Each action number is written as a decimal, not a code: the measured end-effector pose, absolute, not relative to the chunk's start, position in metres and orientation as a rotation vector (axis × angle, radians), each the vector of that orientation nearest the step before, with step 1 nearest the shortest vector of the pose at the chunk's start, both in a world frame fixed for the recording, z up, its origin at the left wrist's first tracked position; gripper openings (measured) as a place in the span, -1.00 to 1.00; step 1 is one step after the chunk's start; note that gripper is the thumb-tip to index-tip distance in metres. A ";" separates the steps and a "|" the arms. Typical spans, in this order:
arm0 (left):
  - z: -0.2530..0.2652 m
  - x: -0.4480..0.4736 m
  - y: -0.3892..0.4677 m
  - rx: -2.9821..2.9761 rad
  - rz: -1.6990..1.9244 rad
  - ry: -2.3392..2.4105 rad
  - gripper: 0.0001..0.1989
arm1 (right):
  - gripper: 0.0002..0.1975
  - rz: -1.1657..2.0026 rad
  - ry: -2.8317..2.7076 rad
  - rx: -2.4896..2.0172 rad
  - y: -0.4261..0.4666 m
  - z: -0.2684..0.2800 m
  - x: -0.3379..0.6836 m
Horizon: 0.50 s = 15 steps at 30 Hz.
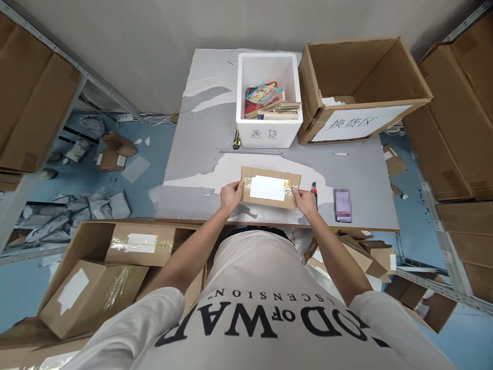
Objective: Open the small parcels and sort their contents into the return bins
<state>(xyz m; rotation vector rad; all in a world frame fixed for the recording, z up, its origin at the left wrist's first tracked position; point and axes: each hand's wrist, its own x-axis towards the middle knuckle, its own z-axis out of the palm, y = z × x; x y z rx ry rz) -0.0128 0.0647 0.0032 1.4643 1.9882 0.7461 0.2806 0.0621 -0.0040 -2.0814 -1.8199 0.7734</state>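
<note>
Left hand (231,197), right hand (305,201) clamped on opposite ends of cardboard parcel (270,188), forearms (201,240) stretched forward.

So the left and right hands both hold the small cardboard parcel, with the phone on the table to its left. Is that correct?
Not quite: the head view shows the phone on the table to the parcel's right. The left hand and right hand do both hold it.
</note>
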 end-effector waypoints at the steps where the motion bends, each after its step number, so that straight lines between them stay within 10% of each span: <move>1: 0.001 -0.012 0.064 1.444 0.722 1.963 -0.61 | -0.34 0.785 -1.825 -2.084 0.065 -0.006 0.281; 15: -0.026 -0.002 0.054 1.294 0.825 1.823 -0.52 | -0.36 0.859 -1.683 -2.136 0.083 -0.021 0.285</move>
